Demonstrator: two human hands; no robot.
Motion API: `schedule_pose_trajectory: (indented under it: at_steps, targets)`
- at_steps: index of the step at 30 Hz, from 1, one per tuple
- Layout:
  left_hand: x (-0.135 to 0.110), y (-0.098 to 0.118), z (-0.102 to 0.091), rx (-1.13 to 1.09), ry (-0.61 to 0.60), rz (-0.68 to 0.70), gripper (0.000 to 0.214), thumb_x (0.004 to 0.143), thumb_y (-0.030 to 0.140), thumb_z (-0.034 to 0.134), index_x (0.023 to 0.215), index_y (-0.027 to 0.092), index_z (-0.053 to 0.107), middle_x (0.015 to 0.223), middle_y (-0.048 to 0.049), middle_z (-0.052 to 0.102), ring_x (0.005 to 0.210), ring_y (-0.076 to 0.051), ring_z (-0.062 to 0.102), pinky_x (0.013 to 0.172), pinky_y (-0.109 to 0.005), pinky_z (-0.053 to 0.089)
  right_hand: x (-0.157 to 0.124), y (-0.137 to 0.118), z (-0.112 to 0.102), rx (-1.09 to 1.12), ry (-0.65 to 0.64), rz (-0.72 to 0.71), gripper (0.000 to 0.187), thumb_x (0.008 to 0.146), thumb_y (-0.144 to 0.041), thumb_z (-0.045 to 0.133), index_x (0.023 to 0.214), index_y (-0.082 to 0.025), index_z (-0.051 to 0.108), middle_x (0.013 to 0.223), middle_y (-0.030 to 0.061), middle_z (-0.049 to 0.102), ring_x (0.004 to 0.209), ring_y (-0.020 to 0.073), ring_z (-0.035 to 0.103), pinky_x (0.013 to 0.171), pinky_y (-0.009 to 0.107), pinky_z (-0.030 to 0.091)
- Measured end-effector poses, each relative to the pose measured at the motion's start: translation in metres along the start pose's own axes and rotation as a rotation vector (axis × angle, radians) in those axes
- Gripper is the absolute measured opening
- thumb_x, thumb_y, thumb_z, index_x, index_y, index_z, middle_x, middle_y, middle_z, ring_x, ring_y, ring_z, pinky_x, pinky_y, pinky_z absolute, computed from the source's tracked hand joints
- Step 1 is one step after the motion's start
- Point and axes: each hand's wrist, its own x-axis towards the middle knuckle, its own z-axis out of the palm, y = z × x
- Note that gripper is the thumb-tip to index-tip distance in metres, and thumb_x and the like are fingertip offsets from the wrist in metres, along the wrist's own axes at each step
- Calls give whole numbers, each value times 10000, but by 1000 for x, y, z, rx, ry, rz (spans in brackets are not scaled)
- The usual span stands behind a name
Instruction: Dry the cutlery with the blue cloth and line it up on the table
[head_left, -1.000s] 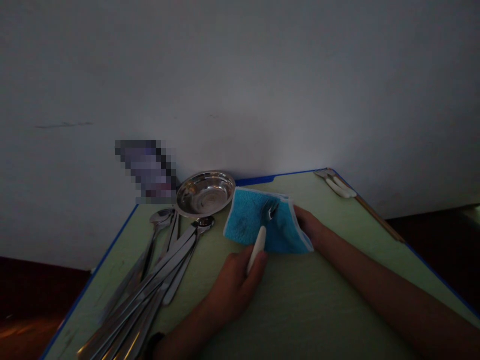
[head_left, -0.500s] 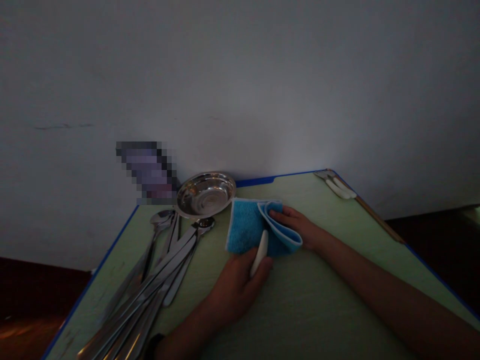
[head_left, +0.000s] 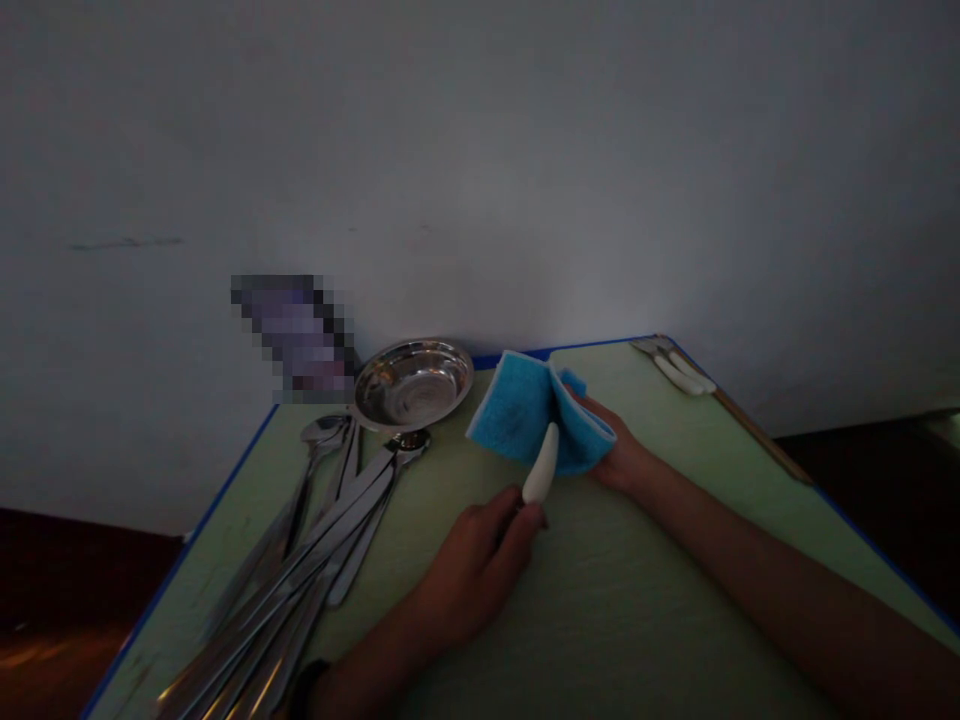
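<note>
Pinching a white handle (head_left: 543, 468) by its near end, left hand (head_left: 480, 565) points it toward one o'clock — against blue cloth (head_left: 514, 405) the right hand (head_left: 619, 450) clasps

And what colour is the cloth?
The cloth is blue, seen best in the head view.

Two hands (head_left: 476, 565), one blue cloth (head_left: 517, 405), one bowl (head_left: 412, 385) and three white handles (head_left: 541, 465) show (the heaped cutlery (head_left: 352, 512) overlaps too much to count).
</note>
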Motion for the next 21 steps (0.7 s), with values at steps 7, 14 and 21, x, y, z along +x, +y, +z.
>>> schedule_pose_trajectory:
  at_steps: [7,14,21]
  targets:
    - [3,0,0,-106,16,-59,326,902,402,343,856,143,535,539,46,482,483,-88,445,473,-205,348,-8,-4,7,-94,41,-27,217,700,-363,655,878,-239,649,778,-19,690,732,155,618,746,305,463]
    - [5,-6,5,-219,72,9,336,891,323,403,1206,215,355,893,-22,626,548,-86,516,532,-220,448,-3,-1,5,5,28,-84,232,712,-359,648,914,-251,618,802,-29,679,719,147,611,709,297,479]
    - [6,-11,4,-148,254,79,350,866,202,445,1210,262,460,908,-1,591,603,-71,520,595,-201,453,-1,-2,7,20,-43,-56,178,704,-181,629,879,-209,613,713,-39,668,607,114,595,682,275,485]
